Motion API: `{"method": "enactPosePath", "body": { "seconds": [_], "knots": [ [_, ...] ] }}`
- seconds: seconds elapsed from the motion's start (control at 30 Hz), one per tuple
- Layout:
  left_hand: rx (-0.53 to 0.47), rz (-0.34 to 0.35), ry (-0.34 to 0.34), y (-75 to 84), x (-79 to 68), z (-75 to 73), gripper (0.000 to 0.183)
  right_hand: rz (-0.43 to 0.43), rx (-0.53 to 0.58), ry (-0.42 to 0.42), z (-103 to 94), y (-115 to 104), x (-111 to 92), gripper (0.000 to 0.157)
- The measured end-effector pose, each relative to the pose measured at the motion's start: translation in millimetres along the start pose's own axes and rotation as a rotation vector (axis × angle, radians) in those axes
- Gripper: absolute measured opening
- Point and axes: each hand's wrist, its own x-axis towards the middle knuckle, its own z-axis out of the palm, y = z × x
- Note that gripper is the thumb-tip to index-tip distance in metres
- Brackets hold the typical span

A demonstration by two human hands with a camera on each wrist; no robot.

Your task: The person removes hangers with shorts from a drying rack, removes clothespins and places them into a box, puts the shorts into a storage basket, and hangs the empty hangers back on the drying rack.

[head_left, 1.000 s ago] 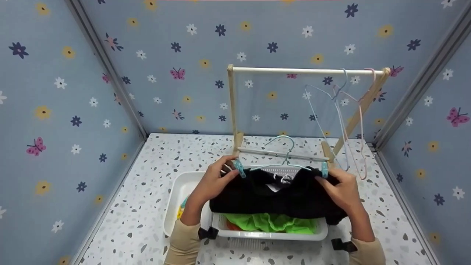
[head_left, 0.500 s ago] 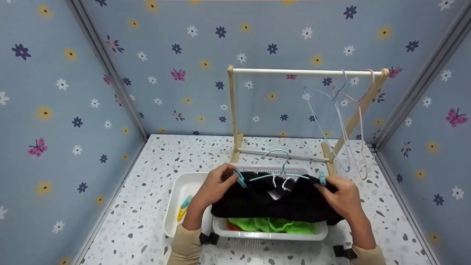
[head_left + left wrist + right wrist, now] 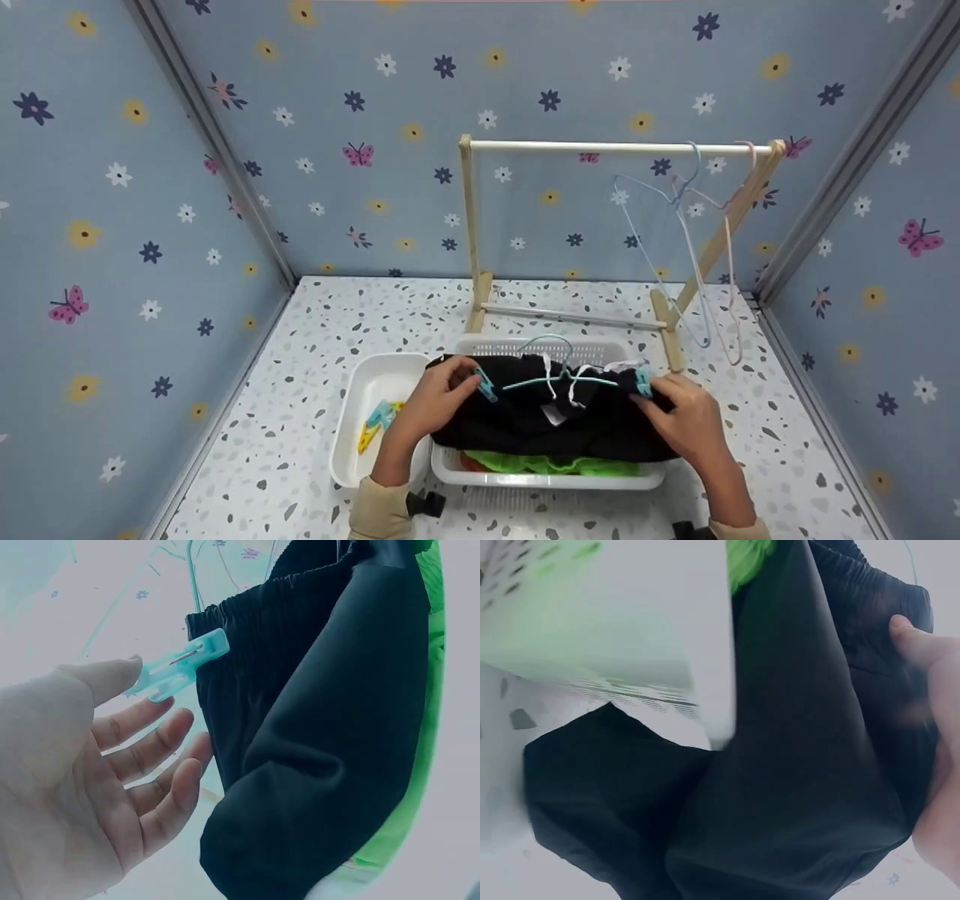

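Black shorts [image 3: 540,431] with a gathered elastic waist and white drawstrings [image 3: 576,384] hang over the laundry basket. A thin teal hanger [image 3: 559,380] lies along the waistband, its hook pointing away. My left hand [image 3: 442,397] pinches a light-blue clothespin [image 3: 184,664] at the waistband's left end, thumb on its handle and the other fingers loosely bent below. At the other end my right hand [image 3: 686,416] grips the waistband, its thumb [image 3: 911,634] pressed on the black cloth. A second light-blue clothespin [image 3: 643,381] sits right beside these fingers.
Below the shorts stands the white basket [image 3: 547,480] with bright green cloth [image 3: 551,463] in it. To its left, a white tray [image 3: 352,420] holds yellow and blue clothespins [image 3: 379,420]. Behind is a wooden rack [image 3: 469,225] with blue [image 3: 686,217] and pink hangers [image 3: 729,255].
The hanger and waistband have come down and tilted away, so the hook sits lower and more drawstring shows. Both hands have moved down slightly, still holding the two ends.
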Motion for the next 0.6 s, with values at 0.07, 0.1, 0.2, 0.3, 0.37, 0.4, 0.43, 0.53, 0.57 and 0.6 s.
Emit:
{"method": "enactPosePath", "body": {
  "seconds": [0.07, 0.1, 0.2, 0.3, 0.37, 0.4, 0.43, 0.53, 0.57, 0.6],
  "knots": [
    [-0.006, -0.011, 0.001, -1.2, -1.5, 1.2, 0.036, 0.017, 0.000, -0.005, 1.6, -1.2, -3.0, 0.027],
    [-0.008, -0.012, 0.001, -2.1, -2.2, 1.8, 0.035, 0.028, 0.001, -0.008, 2.5, -1.5, -4.6, 0.027],
    [-0.006, -0.010, 0.005, -3.6, -4.6, 4.6, 0.032, 0.064, -0.001, -0.019, 4.4, -2.2, -10.7, 0.029],
    [0.001, -0.005, 0.012, -4.1, -5.2, 7.3, 0.032, 0.090, 0.003, -0.029, 6.3, -2.3, -15.0, 0.028],
    [0.002, 0.002, 0.017, -3.3, -4.8, 8.5, 0.034, 0.091, 0.003, -0.032, 7.6, -2.0, -16.7, 0.026],
    [0.005, 0.007, 0.020, -3.1, -4.5, 8.9, 0.035, 0.090, 0.003, -0.031, 8.1, -1.8, -17.6, 0.026],
    [0.006, 0.010, 0.024, -3.1, -4.2, 9.4, 0.036, 0.089, 0.004, -0.030, 8.6, -1.5, -18.5, 0.026],
    [0.004, 0.031, 0.035, -2.6, -3.3, 10.0, 0.035, 0.096, 0.000, -0.027, 9.9, 0.0, -21.8, 0.026],
    [0.004, 0.038, 0.039, -2.6, -2.9, 10.1, 0.035, 0.105, 0.000, -0.031, 10.3, 0.5, -22.9, 0.026],
    [-0.002, 0.042, 0.043, -2.7, -2.5, 10.2, 0.034, 0.115, 0.000, -0.036, 10.6, 0.8, -23.9, 0.026]
  ]
}}
